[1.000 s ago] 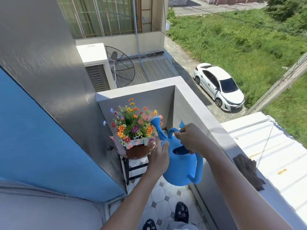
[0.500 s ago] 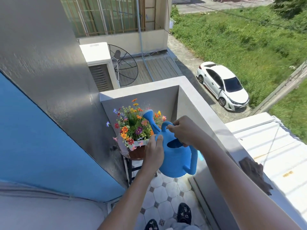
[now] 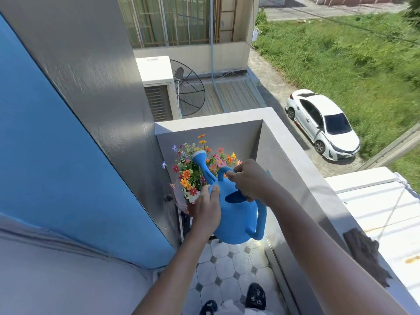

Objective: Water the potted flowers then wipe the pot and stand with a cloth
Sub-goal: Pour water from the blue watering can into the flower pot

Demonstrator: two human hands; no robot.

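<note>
A blue watering can [image 3: 238, 221] hangs in front of me, its spout head [image 3: 199, 155] raised over the colourful flowers [image 3: 193, 171]. My right hand [image 3: 250, 180] grips the can's top handle. My left hand [image 3: 208, 208] presses flat against the can's left side. The flowers stand in a brown pot [image 3: 189, 206], mostly hidden behind my left hand. Only a strip of the dark stand [image 3: 185, 221] shows below the pot. A dark cloth [image 3: 366, 255] lies on the balcony ledge to my right.
The narrow balcony has a tiled floor [image 3: 227, 269], a grey parapet wall [image 3: 295, 178] on the right and a blue and grey wall [image 3: 68, 144] on the left. My shoes [image 3: 255, 297] show at the bottom. Far below are a white car [image 3: 322, 123] and grass.
The can has moved forward and left over the flowers, and its spout now sits higher above the blooms. Both hands stay on the can.
</note>
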